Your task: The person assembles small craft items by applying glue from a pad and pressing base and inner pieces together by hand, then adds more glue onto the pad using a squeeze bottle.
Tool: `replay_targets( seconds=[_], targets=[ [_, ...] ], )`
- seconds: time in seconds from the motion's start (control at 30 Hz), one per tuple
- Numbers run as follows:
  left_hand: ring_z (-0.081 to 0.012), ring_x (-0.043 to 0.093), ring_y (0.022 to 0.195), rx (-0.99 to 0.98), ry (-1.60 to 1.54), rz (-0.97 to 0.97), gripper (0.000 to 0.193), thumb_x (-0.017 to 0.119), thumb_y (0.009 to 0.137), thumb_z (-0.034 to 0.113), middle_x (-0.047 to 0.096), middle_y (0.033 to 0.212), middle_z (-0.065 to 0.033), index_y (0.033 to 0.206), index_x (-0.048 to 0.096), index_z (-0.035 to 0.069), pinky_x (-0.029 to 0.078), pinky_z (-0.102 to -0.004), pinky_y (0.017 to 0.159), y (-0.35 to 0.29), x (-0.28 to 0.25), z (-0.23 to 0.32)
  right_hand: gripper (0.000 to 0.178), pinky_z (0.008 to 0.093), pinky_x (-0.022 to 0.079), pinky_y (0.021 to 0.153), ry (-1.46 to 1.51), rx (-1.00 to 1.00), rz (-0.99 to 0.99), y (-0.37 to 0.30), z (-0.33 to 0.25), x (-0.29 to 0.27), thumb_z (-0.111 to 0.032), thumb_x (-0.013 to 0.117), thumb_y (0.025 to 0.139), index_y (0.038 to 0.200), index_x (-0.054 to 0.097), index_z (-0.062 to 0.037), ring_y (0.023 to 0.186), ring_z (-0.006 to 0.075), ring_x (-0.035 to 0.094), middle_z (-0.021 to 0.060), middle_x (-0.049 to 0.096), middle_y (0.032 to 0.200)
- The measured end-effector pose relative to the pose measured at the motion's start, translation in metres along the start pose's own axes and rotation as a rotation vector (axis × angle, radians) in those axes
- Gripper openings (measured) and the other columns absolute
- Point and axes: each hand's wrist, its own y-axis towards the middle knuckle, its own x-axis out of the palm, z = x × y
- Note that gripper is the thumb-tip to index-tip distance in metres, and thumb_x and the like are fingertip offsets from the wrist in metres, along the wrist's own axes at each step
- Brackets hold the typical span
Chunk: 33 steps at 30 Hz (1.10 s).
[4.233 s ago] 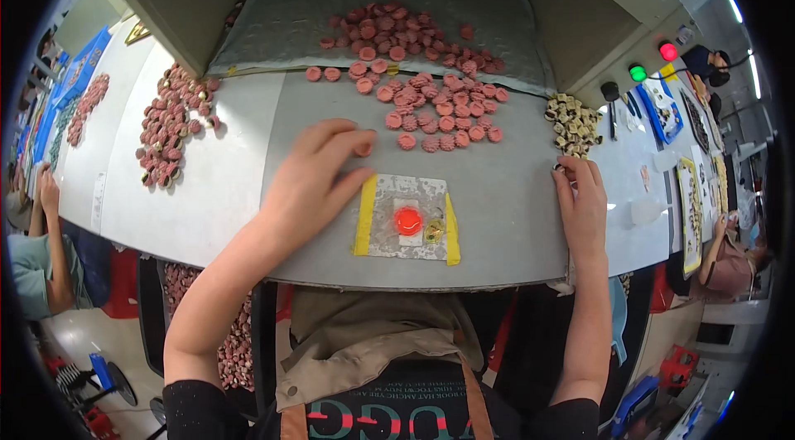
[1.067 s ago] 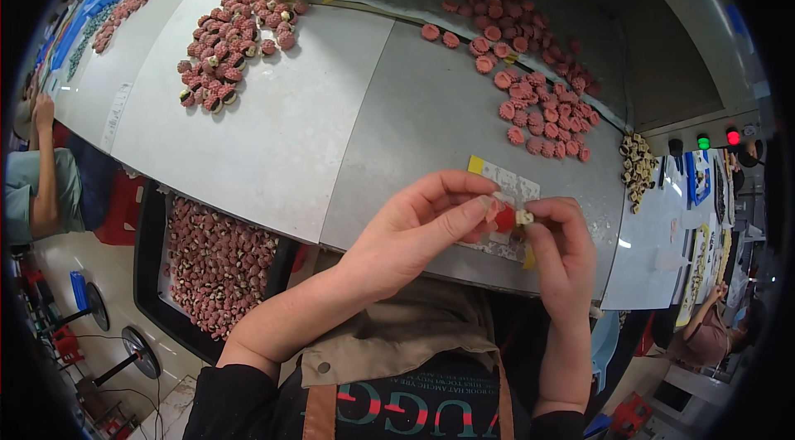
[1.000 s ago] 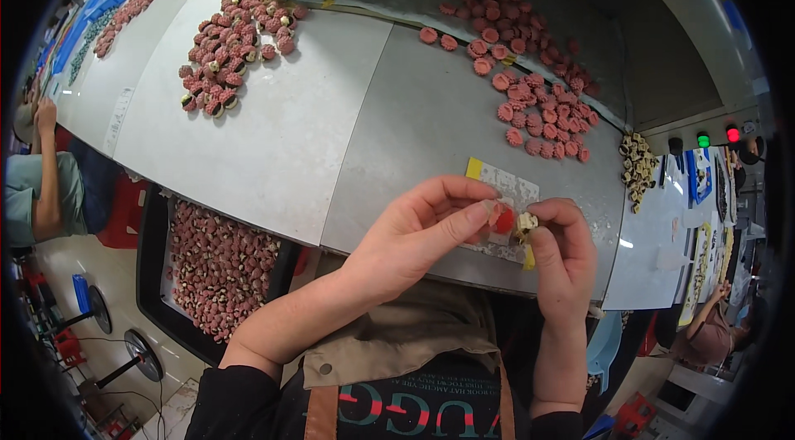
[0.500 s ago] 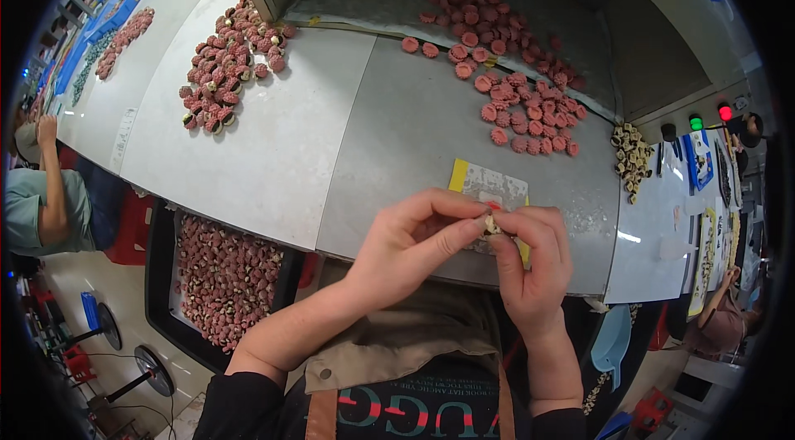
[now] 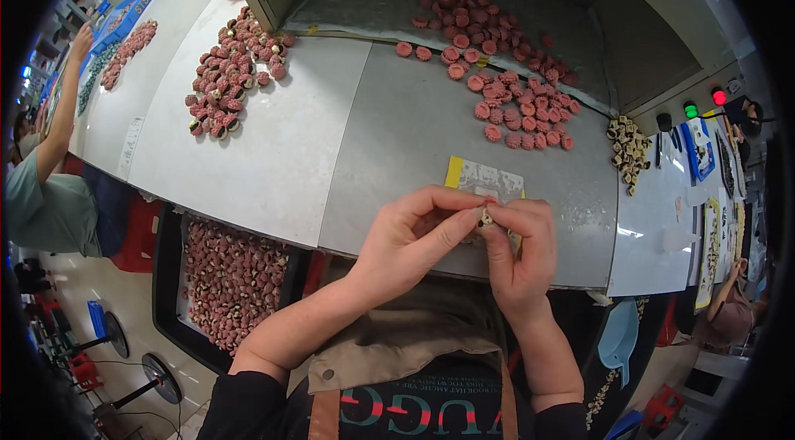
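Observation:
Over the near edge of the worktable, my left hand (image 5: 412,243) and my right hand (image 5: 525,251) meet fingertip to fingertip. Both pinch one small cream-and-dark piece (image 5: 485,217), with a bit of red showing at its top; the fingers cover most of it. Beneath them lies a whitish, worn card or pad with yellow edges (image 5: 489,178). Farther off is a pile of pink, bumpy, hollow caps (image 5: 520,113), shaped like raspberry shells. Small cream-and-dark pieces (image 5: 629,148) are heaped at the table's right side.
Pink bumpy pieces with cream-and-dark undersides (image 5: 224,79) are piled on the left panel. More fill a black tray (image 5: 166,295) below the table edge. A light-blue dustpan (image 5: 617,336) is low at right. At far left, a co-worker in a green top (image 5: 54,212) reaches forward.
My fingertips stay together on the small piece, and my right fingers have closed in slightly around it. The co-worker at left has raised an arm. The whole view has shifted a little.

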Motion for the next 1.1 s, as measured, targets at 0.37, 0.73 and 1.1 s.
replay_targets(
  seconds=[0.37, 0.73, 1.1],
  targets=[
    [-0.0121, 0.059, 0.098, 0.116, 0.331, -0.073, 0.042, 0.061, 0.089, 0.003, 0.060, 0.107, -0.0086, 0.126, 0.042, 0.002, 0.049, -0.0266, 0.086, -0.008, 0.003, -0.006, 0.043, 0.0338, 0.046, 0.077, -0.046, 0.003, -0.135, -0.001, 0.003, -0.009, 0.003, 0.072, 0.065, 0.106, 0.060, -0.0060, 0.091, 0.0257, 0.053, 0.0078, 0.055, 0.103],
    [-0.0177, 0.062, 0.099, 0.048, 0.403, 0.081, 0.035, 0.063, 0.085, 0.001, 0.064, 0.104, -0.0107, 0.118, 0.051, 0.001, 0.051, -0.0293, 0.081, -0.008, 0.002, 0.005, 0.036, 0.0378, 0.047, 0.080, 0.083, 0.000, -0.198, 0.008, 0.008, -0.018, -0.004, 0.071, 0.071, 0.106, 0.062, -0.0043, 0.091, 0.0300, 0.056, 0.0119, 0.059, 0.100],
    [-0.0298, 0.050, 0.114, 0.688, 2.126, 0.201, 0.030, 0.055, 0.081, 0.008, 0.057, 0.118, -0.0127, 0.111, 0.059, 0.006, 0.043, -0.0389, 0.094, 0.073, -0.116, 0.068, 0.026, 0.0358, 0.046, 0.082, -0.529, 0.337, 0.048, 0.021, 0.121, -0.138, -0.003, 0.057, 0.086, 0.112, 0.057, -0.0012, 0.091, 0.0271, 0.056, 0.0137, 0.057, 0.101]
  ],
)
